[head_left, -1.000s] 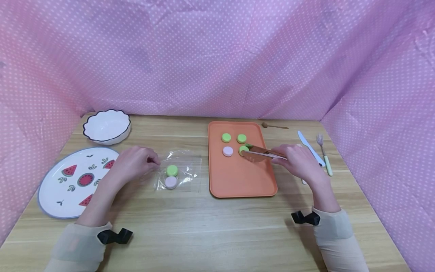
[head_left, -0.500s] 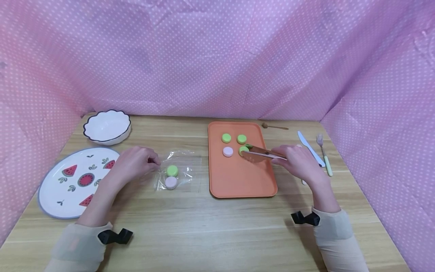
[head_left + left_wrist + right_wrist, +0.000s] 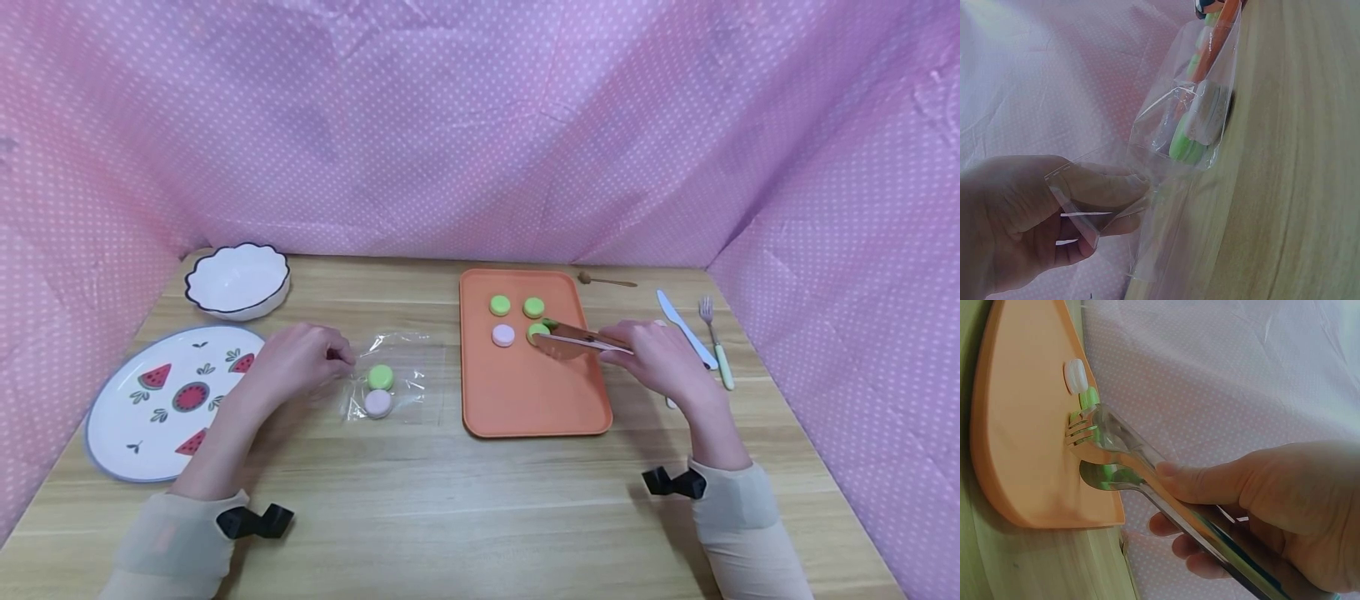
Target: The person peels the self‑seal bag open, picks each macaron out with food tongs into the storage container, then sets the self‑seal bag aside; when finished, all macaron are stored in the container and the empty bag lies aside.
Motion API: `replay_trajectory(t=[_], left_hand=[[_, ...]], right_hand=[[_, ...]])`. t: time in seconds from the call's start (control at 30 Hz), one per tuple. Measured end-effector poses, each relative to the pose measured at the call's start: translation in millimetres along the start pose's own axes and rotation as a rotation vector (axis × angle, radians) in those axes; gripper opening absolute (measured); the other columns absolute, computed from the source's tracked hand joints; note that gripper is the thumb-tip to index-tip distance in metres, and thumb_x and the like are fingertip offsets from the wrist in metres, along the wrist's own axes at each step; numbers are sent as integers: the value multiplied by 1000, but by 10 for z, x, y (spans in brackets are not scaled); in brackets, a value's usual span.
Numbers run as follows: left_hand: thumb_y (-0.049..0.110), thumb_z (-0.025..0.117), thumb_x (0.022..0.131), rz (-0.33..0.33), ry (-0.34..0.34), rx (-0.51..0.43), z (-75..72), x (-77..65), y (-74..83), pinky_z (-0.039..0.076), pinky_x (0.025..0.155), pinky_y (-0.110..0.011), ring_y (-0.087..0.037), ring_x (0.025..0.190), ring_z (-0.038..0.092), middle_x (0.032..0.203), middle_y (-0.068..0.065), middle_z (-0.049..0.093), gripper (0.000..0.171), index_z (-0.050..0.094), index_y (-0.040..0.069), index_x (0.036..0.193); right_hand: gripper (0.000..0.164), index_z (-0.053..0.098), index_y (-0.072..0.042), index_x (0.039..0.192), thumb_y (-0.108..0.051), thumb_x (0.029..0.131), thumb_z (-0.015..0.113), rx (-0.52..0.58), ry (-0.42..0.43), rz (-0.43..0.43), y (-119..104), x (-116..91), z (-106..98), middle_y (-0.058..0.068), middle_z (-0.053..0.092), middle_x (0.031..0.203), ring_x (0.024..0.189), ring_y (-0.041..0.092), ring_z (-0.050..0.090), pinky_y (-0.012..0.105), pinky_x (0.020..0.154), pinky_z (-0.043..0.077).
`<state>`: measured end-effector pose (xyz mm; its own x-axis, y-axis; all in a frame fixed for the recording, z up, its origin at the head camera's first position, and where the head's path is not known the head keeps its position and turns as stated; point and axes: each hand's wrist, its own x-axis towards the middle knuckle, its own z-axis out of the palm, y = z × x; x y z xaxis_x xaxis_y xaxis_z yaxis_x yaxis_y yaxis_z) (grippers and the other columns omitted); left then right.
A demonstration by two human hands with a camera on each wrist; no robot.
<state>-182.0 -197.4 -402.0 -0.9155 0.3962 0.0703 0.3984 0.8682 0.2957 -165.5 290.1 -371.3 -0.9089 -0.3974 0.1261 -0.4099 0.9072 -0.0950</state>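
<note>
In the right wrist view my right hand [image 3: 1272,506] grips metal serving tongs [image 3: 1169,515], one end forked and the other spoon-shaped. The tong ends are around a green macaron [image 3: 536,332] on the orange tray [image 3: 536,400]. Two more green macarons [image 3: 500,305] and a pink one [image 3: 503,335] lie beside it on the tray. My left hand [image 3: 1041,219] pinches the open end of a clear plastic bag [image 3: 1172,94] between thumb and fingers. Inside that bag, a green macaron [image 3: 380,377] and a pink macaron [image 3: 378,403] lie side by side.
A white plate with watermelon pictures [image 3: 161,417] lies under the left forearm. Behind it stands a white scalloped bowl [image 3: 238,279]. On the right are a table knife [image 3: 682,323], a fork [image 3: 716,346] and, behind the tray, a small brown dipper-like utensil [image 3: 607,280]. Pink dotted cloth [image 3: 480,133] surrounds the table.
</note>
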Motion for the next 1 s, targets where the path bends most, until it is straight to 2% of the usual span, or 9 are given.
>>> replay_trajectory(t=[0.7,0.87,1.0], left_hand=[[21,74,77,-4,-2,-7,10,1,-10,43,66,-37,-11,73,58,80,12,70,9,73,30,76],[20,73,78,-3,0,-5,8,-2,-11,44,67,-38,-11,74,59,80,12,70,10,73,30,76],[21,74,77,7,4,-6,12,-4,-21,46,69,-40,-12,78,62,83,10,71,9,74,29,79]], right_hand=[[26,69,-21,106,-31,83,70,10,-19,8,3,0,-6,-4,71,93,72,14,64,34,55,45],[31,67,-16,111,-32,84,68,53,-15,19,-4,-4,-33,2,72,100,85,20,67,41,68,51],[37,64,-17,117,-33,85,68,68,24,13,-49,-2,-71,4,70,107,83,18,69,41,72,52]])
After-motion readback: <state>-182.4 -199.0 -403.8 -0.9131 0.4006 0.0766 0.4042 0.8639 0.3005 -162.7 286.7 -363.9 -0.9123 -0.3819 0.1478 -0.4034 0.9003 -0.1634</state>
